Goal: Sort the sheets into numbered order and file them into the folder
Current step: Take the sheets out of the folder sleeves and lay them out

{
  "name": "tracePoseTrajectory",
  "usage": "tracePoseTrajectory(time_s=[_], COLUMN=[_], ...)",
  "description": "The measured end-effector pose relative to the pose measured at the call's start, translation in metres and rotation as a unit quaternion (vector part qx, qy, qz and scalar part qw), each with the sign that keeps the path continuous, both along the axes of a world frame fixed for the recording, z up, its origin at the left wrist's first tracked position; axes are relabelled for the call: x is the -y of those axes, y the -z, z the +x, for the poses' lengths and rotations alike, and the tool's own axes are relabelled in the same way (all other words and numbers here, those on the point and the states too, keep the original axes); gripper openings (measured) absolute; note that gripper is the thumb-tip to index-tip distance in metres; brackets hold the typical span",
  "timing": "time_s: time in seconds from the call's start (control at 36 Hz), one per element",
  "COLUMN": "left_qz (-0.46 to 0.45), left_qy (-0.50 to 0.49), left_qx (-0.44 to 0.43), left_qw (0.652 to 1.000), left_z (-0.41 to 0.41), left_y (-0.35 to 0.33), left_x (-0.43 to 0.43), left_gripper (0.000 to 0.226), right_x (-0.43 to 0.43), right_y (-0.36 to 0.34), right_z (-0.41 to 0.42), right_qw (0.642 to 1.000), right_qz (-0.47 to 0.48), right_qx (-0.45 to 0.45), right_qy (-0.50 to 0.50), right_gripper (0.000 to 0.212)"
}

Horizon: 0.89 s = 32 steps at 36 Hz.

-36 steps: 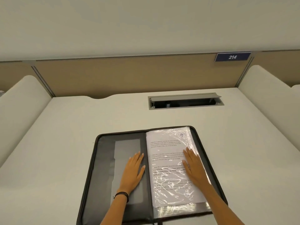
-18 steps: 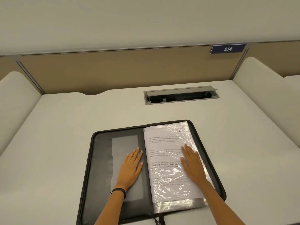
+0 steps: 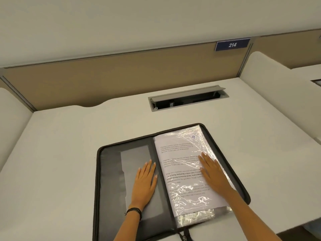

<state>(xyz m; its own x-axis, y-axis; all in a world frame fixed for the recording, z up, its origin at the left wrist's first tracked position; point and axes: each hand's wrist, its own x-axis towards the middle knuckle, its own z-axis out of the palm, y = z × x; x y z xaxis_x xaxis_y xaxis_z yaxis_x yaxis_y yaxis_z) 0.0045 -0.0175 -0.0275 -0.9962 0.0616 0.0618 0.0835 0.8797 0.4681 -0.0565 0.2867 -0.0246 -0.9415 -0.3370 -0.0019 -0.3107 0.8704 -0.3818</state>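
Two flat hands, left hand (image 3: 144, 185) and right hand (image 3: 211, 173), press one folder (image 3: 111, 171)

Head view, steeply down, close

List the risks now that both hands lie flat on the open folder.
The wrinkled plastic sleeve juts past the top sheet at the near end; closing the folder may crease or snag it.
Only the top sheet's number shows, so a wrong order beneath could go unnoticed.
The folder lies near the front edge of the desk; once left hand and right hand lift, it might slip.
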Motion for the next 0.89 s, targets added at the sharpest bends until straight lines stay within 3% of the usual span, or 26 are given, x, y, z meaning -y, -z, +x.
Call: tracePoseTrajectory(time_s=[0.19,0.25,0.36,0.56,0.72,0.89], left_qz=[0.024,0.089,0.198,0.135,0.138,0.075], left_qy=[-0.024,-0.029,0.055,0.096,0.054,0.036], left_qx=[-0.001,-0.004,0.006,-0.016,-0.032,0.015], left_qw=[0.999,0.996,0.979,0.986,0.988,0.996], left_z=[-0.003,-0.004,-0.013,-0.054,-0.096,-0.130], left_y=[-0.001,-0.007,-0.024,-0.021,-0.038,-0.039], left_x=[-0.006,-0.013,-0.040,-0.073,-0.079,-0.081], left_gripper=[0.075,0.073,0.070,0.063,0.032,0.052], right_x=[0.000,-0.001,-0.005,-0.010,-0.009,-0.008], right_y=[0.002,0.002,0.001,0.004,0.005,-0.006], right_z=[0.000,-0.001,-0.006,-0.011,-0.012,-0.019], right_qw=[1.000,1.000,1.000,1.000,0.999,0.994], right_qz=[0.005,-0.001,-0.011,-0.016,-0.034,-0.090], right_qx=[-0.014,-0.019,-0.022,-0.025,-0.025,-0.062], right_qy=[0.003,0.001,-0.003,-0.008,-0.008,0.009], right_gripper=[0.056,0.055,0.053,0.053,0.053,0.046])
